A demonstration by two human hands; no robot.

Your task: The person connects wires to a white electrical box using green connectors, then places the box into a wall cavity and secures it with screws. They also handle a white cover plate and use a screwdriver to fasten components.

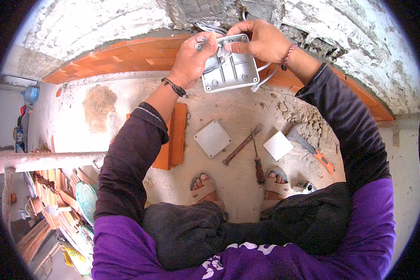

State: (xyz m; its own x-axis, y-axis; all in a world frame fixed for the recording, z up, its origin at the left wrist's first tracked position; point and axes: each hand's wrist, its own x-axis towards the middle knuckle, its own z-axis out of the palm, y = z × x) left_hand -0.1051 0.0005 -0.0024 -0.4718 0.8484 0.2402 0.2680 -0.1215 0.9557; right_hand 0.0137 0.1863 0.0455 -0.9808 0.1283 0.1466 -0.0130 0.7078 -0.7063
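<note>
A grey plastic junction box [231, 77], with its inside facing me, is held up at the foot of the wall. My left hand [191, 58] is closed on its upper left edge, thumb over the rim. At the upper right my right hand [264, 41] grips the top edge, its thumb reaching inside and its fingers partly hidden behind. A small pale piece shows between the two thumbs, too unclear to name. Grey cables [210, 26] show behind the box, and a cable end [262, 84] sticks out at its right.
On the dusty floor lie a grey square lid [212, 138], a rusty chisel [240, 148], a screwdriver [258, 169], a white square piece [278, 146] and an orange-handled hammer [318, 155]. Orange bricks [178, 135] are stacked left of the lid. A metal bar [51, 161] crosses at the left.
</note>
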